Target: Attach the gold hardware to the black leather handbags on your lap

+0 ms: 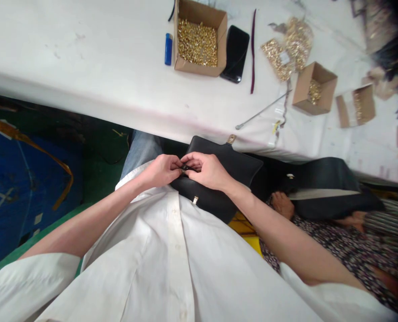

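Note:
A black handbag (219, 156) lies across my lap with its flap laid back toward the table. A gold clasp plate (231, 139) sits on the flap's edge, and a small gold fitting (195, 200) shows on the bag's body. My left hand (165, 170) and my right hand (204, 170) meet over the bag's left side, fingertips close together. Both pinch a small black strap-like piece (189, 168); its far part is hidden by the fingers. Whether it is joined to the bag I cannot make out.
On the white table (118, 67) stand a cardboard box (201, 67) of gold hardware, a blue lighter (168, 49), a black phone (235, 53), a metal rod (262, 109) and a smaller box (326, 89). At right, a co-worker's hand (282, 205) rests by another black bag (329, 179).

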Demonstrator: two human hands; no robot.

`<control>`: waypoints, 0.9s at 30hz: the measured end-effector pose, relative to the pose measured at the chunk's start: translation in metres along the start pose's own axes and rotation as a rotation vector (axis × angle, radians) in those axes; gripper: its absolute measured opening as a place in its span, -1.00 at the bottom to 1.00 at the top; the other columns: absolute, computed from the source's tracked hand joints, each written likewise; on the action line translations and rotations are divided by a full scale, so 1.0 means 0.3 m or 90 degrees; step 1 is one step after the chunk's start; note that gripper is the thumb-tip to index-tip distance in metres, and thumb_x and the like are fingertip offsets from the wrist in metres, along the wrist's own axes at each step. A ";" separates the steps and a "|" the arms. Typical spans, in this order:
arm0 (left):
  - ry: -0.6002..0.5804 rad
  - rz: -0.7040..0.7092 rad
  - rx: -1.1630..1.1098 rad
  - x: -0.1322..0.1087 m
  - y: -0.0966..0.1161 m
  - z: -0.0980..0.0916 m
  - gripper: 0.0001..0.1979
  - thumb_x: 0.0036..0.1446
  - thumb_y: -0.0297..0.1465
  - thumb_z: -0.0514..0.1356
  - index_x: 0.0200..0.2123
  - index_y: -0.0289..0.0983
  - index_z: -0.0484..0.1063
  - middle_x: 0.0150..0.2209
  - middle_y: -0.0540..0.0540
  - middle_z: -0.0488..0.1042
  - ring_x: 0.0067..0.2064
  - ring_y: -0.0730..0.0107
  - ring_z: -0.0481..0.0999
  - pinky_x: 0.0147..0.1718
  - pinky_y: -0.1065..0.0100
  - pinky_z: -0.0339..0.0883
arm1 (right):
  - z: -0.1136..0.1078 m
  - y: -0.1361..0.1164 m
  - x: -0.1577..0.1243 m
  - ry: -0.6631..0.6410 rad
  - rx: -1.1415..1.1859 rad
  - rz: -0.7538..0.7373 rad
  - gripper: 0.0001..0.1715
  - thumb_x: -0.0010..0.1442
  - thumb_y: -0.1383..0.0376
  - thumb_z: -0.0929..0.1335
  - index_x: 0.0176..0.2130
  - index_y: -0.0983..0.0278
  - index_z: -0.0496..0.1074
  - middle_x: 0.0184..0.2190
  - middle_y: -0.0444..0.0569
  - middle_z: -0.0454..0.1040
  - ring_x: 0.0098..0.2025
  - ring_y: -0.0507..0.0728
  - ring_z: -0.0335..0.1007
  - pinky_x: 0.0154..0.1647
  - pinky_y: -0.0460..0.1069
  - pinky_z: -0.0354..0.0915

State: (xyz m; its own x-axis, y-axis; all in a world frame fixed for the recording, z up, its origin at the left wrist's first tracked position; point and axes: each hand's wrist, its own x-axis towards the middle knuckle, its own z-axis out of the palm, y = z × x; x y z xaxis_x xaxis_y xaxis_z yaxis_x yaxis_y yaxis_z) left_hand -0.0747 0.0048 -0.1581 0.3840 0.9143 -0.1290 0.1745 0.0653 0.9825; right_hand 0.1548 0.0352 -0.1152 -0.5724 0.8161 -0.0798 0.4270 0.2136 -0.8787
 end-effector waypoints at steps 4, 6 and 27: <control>-0.010 0.001 -0.028 0.004 0.006 -0.002 -0.85 0.16 -0.45 0.30 -0.19 -0.30 0.60 -0.32 -0.07 0.69 -0.29 0.27 0.64 -0.42 0.40 0.31 | 0.000 0.006 0.002 0.001 -0.011 0.001 -0.59 0.22 0.44 0.49 0.05 0.18 0.65 -0.12 -0.10 0.75 -0.11 0.16 0.74 0.03 0.00 0.64; -0.012 -0.001 -0.037 0.008 0.004 -0.004 -0.86 0.15 -0.45 0.30 -0.20 -0.31 0.59 -0.34 -0.06 0.67 -0.32 0.31 0.62 -0.43 0.41 0.29 | 0.003 0.006 0.001 0.007 -0.021 0.003 -0.60 0.22 0.43 0.50 0.05 0.18 0.65 -0.13 -0.10 0.75 -0.10 0.17 0.75 0.03 0.01 0.65; -0.059 -0.024 -0.099 0.006 0.005 -0.028 -0.74 0.29 -0.27 0.34 -0.10 -0.34 0.65 -0.29 -0.05 0.60 -0.31 0.37 0.49 -0.38 0.38 0.22 | 0.022 0.023 0.047 0.062 -0.123 -0.025 -0.68 0.19 0.45 0.50 -0.07 0.17 0.70 -0.15 -0.11 0.75 -0.13 0.18 0.73 0.00 0.03 0.63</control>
State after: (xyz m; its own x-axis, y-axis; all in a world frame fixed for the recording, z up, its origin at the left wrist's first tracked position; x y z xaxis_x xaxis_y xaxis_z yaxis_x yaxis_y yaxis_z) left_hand -0.0813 0.0098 -0.1556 0.4631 0.8697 -0.1705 0.0513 0.1658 0.9848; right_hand 0.1451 0.0446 -0.1255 -0.5245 0.8514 0.0068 0.5380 0.3376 -0.7724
